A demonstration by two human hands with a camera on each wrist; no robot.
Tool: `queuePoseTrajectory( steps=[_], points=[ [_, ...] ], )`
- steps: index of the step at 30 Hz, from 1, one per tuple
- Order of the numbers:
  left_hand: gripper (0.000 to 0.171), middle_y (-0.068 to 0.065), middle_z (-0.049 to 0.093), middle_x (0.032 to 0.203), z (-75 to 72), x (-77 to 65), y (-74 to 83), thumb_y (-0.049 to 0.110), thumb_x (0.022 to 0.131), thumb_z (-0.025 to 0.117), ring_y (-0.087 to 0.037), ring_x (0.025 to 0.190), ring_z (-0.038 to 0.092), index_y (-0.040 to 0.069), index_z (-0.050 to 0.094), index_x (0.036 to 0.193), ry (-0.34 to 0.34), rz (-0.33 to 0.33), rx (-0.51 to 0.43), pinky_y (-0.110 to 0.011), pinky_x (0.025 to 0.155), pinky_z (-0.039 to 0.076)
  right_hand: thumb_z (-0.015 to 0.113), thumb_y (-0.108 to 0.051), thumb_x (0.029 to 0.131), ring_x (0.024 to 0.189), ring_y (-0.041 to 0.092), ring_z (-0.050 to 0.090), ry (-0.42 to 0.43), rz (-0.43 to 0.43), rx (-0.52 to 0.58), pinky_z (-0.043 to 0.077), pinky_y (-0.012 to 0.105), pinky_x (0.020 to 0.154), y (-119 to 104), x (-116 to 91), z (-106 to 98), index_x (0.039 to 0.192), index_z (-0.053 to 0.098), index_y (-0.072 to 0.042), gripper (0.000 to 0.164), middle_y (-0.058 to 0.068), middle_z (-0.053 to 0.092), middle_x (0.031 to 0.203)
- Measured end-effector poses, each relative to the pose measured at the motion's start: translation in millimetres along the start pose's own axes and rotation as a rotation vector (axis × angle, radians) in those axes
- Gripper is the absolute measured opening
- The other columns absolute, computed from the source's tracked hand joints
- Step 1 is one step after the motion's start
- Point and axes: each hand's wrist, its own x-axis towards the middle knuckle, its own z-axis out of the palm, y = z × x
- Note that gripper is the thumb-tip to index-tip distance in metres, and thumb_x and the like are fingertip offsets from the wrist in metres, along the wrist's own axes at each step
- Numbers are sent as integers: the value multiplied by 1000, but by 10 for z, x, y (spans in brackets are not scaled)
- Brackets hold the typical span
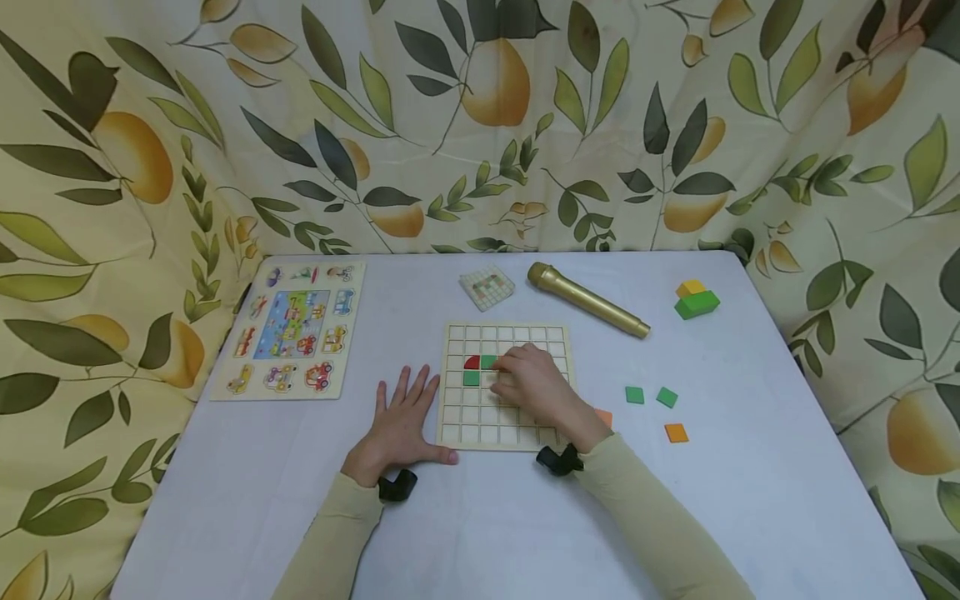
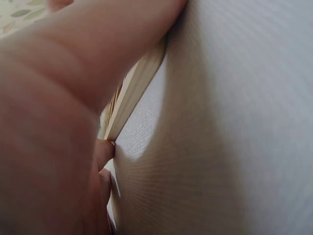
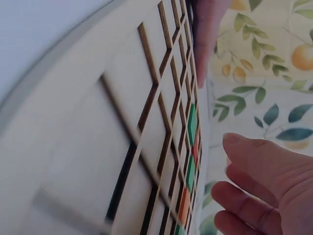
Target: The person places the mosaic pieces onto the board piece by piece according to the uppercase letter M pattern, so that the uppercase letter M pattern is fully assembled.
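A square wooden grid board point(image 1: 457, 426) lies on the table. In its upper left part sit a red rounded piece point(image 1: 472, 362) and two green squares point(image 1: 471, 378), one beside the red piece and one below it. My left hand point(image 1: 401, 425) rests spread on the table at the board's left edge, its thumb by the near left corner. My right hand point(image 1: 536, 387) hovers over the board's right half. In the right wrist view its fingers point(image 3: 244, 203) are loosely bent, the thumb apart, and nothing shows between them. An orange piece point(image 3: 184, 205) also shows in the grid there.
Right of the board lie green squares point(image 1: 634, 395), an orange square point(image 1: 677, 433) and another orange piece point(image 1: 604, 418) partly behind my right wrist. Farther back are a small patterned grid card point(image 1: 487, 287), a gold microphone point(image 1: 588, 300) and green and yellow blocks point(image 1: 697, 305). A picture puzzle point(image 1: 350, 333) lies left.
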Motion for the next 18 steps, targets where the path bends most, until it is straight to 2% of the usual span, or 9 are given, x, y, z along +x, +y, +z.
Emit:
queuePoseTrajectory(
  steps=[7, 18],
  points=[
    [134, -5, -3, 163, -1, 3, -13, 82, 57, 70, -29, 145, -17, 13, 14, 158, -8, -16, 7, -59, 108, -14, 77, -21, 85, 98, 26, 58, 61, 12, 18, 45, 43, 86, 186, -201, -95, 107, 73, -4, 28, 5, 68, 103],
    [133, -7, 0, 163, 17, -2, 0, 80, 57, 72, -31, 145, -15, 12, 16, 157, 11, 7, -10, -60, 108, -14, 78, -19, 85, 100, 28, 55, 89, 150, 70, 43, 44, 88, 433, -500, -250, 108, 73, -3, 29, 7, 68, 103]
  ],
)
